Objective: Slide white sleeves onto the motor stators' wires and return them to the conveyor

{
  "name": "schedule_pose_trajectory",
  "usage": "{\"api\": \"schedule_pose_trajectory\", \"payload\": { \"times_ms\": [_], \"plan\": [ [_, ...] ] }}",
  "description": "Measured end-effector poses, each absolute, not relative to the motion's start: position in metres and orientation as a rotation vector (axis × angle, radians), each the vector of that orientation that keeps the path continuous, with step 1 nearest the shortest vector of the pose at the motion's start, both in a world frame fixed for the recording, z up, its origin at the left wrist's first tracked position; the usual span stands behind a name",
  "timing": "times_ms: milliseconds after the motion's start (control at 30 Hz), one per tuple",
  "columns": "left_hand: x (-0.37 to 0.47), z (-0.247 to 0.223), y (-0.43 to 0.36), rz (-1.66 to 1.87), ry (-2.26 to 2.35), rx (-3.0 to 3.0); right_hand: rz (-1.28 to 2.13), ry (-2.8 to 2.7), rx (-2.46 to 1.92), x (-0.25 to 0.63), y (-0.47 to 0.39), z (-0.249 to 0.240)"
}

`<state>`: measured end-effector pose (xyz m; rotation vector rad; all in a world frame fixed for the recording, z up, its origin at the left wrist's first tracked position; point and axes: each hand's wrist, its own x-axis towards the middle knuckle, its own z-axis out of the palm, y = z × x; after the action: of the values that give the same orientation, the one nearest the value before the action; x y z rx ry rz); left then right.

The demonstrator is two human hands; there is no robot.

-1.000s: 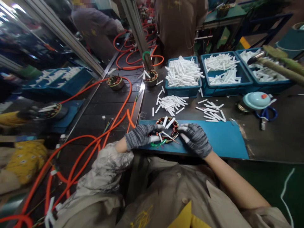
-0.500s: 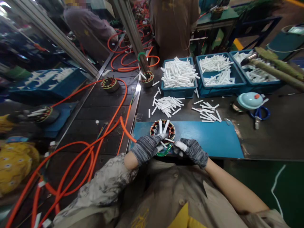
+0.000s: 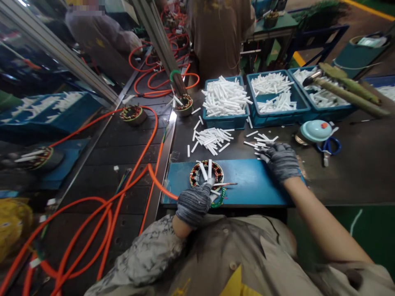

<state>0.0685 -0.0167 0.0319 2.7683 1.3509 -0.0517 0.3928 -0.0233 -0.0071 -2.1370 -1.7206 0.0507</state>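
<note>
A round wound coil ring [image 3: 194, 176] lies on the blue mat [image 3: 247, 181], with white tubes [image 3: 210, 168] standing up from it. My left hand [image 3: 194, 203], in a grey striped glove, is closed at the ring's near edge; what its fingers pinch there is too small to name. A wire with a reddish tip [image 3: 230, 184] sticks out to the right of the ring, above a green beaded strip [image 3: 221, 198]. My right hand [image 3: 281, 161], also gloved, reaches over the small pile of white tubes [image 3: 258, 141], its fingertips among them.
Blue bins [image 3: 226, 121] of white tubes line the back. More loose tubes [image 3: 212, 139] lie before them. A light-blue lidded pot [image 3: 314, 131] and blue scissors [image 3: 332, 146] are on the right. Orange hoses [image 3: 145, 154] loop across the left, near other rings [image 3: 132, 115]. Two people are beyond.
My right hand has left the wire beside the ring and moved right and away from me to the small tube pile. My left hand stays at the ring. The view has shifted slightly.
</note>
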Motion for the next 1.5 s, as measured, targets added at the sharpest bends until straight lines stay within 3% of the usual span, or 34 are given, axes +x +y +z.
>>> {"api": "schedule_pose_trajectory", "payload": {
  "times_ms": [233,433,633,767,933,1167,1500],
  "plan": [
    [0.078,0.036,-0.016,-0.133,1.424,2.673,-0.154,-2.070,-2.102,0.406,-0.009,-0.021],
    [0.076,0.038,-0.016,-0.183,1.401,2.683,0.018,-2.174,-2.047,0.410,0.003,-0.017],
    [0.075,0.036,-0.016,-0.097,1.365,2.692,0.082,-1.908,-1.887,0.379,-0.020,0.009],
    [0.075,0.033,-0.017,-0.063,1.359,2.686,0.520,-1.530,-1.646,0.329,-0.065,0.022],
    [0.075,0.032,-0.018,-0.024,1.345,2.727,0.641,-1.438,-1.598,0.306,-0.083,0.015],
    [0.074,0.031,-0.019,-0.018,1.341,2.734,0.602,-1.527,-1.503,0.316,-0.077,0.007],
    [0.073,0.029,-0.020,0.001,1.371,2.750,0.836,-1.779,-1.427,0.326,-0.073,0.016]
  ]
}}
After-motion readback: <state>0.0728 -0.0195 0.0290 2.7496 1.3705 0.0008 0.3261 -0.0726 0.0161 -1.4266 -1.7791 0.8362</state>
